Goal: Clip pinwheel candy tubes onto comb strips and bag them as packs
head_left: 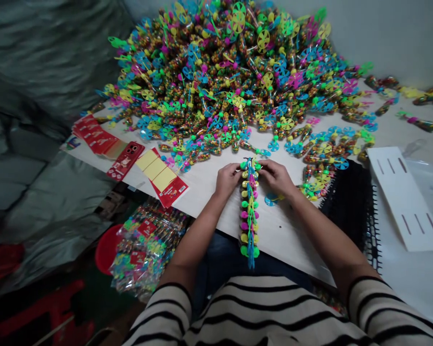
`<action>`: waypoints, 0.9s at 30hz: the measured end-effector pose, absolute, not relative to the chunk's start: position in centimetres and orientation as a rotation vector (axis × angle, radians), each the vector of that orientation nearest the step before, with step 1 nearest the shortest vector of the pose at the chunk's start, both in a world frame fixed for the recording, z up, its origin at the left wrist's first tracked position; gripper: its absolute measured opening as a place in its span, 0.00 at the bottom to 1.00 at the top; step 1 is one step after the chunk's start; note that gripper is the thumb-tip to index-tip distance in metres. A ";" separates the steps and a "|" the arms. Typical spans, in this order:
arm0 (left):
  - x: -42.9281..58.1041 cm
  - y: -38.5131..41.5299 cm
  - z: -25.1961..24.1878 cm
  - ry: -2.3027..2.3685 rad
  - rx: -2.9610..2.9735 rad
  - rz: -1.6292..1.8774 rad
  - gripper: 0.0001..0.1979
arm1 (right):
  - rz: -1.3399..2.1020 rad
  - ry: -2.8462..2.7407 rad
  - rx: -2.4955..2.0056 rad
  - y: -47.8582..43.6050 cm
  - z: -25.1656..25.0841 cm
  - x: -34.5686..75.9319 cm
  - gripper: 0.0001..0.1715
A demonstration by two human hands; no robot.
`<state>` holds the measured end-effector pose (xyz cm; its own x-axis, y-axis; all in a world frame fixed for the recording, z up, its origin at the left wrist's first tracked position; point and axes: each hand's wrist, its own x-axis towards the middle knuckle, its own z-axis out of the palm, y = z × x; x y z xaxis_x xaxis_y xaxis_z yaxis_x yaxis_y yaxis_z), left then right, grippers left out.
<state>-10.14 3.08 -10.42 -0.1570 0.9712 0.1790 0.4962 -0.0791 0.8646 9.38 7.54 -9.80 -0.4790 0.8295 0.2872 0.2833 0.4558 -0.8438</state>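
Observation:
A long double row of colourful toy pieces (250,211), green, yellow, pink and blue, runs from the table toward my body and overhangs the near edge. My left hand (228,181) grips its far end from the left, fingers closed at the green pieces. From the right, my right hand (277,179) has its fingertips closed on the same far end. Beyond both hands lies a large heap of candy-filled toy bottles (223,81) with fan-shaped tops. A smaller group of these bottles (315,161) is to the right of my right hand.
Red cards (97,137), a red phone (125,161) and yellow-faced cards (159,174) lie at the table's left. A white slotted board (406,197) and black mesh (346,206) are at right. Below left are packed bags (144,245) and a red basin (106,247).

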 end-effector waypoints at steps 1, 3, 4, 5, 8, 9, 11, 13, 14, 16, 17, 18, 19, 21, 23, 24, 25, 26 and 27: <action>-10.2 3.1 -10.4 1.708 1.646 1.161 0.07 | 0.967 -1.966 -0.928 7.4 -9.9 9.2 0.15; -10.2 3.0 -10.3 1.737 1.734 1.111 0.05 | 0.961 -1.918 -0.935 7.2 -10.0 9.0 0.15; -10.2 2.9 -10.2 1.737 1.766 1.089 0.05 | 0.950 -1.902 -0.934 7.1 -10.1 8.8 0.15; -10.2 2.8 -10.0 1.731 1.793 1.070 0.06 | 0.928 -1.899 -0.927 7.1 -10.2 8.8 0.15; -10.5 2.3 -9.4 1.702 1.864 0.992 0.10 | 0.847 -1.968 -0.879 7.0 -10.1 8.7 0.15; -10.6 2.1 -9.2 1.699 1.885 0.959 0.11 | 0.835 -1.999 -0.862 7.0 -10.0 8.8 0.15; -10.9 2.0 -9.0 1.709 1.922 0.887 0.10 | 0.822 -2.042 -0.829 6.9 -9.8 8.8 0.15; -11.0 2.0 -8.9 1.736 1.947 0.828 0.07 | 0.771 -2.076 -0.815 6.5 -9.5 8.6 0.16; -11.0 2.1 -8.9 1.750 1.953 0.805 0.06 | 0.734 -2.099 -0.819 6.3 -9.4 8.4 0.17; -10.8 2.3 -8.8 1.777 1.946 0.781 0.05 | 0.671 -2.153 -0.857 5.9 -9.0 7.8 0.20; -10.7 2.5 -8.8 1.786 1.933 0.783 0.05 | 0.661 -2.176 -0.882 5.8 -8.8 7.5 0.21; -10.7 2.7 -8.7 1.791 1.911 0.794 0.05 | 0.671 -2.192 -0.902 5.8 -8.6 7.3 0.22; -10.7 2.8 -8.6 1.784 1.884 0.809 0.05 | 0.705 -2.198 -0.917 5.8 -8.4 7.3 0.23; -11.1 3.1 -8.2 1.711 1.822 0.829 0.09 | 0.824 -2.165 -0.957 6.3 -8.1 8.1 0.25; -12.0 3.3 -8.0 1.589 1.779 0.820 0.14 | 0.930 -2.069 -1.054 7.3 -7.7 10.0 0.24; -12.7 3.3 -8.0 1.548 1.775 0.817 0.16 | 0.953 -2.012 -1.129 7.8 -7.6 11.3 0.23; -13.5 3.4 -8.0 1.536 1.785 0.819 0.17 | 0.951 -1.964 -1.214 8.3 -7.5 12.8 0.21; -14.4 3.4 -8.2 1.560 1.804 0.827 0.15 | 0.925 -1.931 -1.302 8.6 -7.4 14.4 0.20; -15.2 3.6 -8.3 1.614 1.828 0.836 0.13 | 0.885 -1.917 -1.381 8.8 -7.4 15.8 0.18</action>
<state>-15.21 3.58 -8.34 0.0829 0.9925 0.0903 0.6458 -0.1225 0.7536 15.77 8.84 -7.37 -0.2709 0.9582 0.0920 0.5512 0.2328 -0.8013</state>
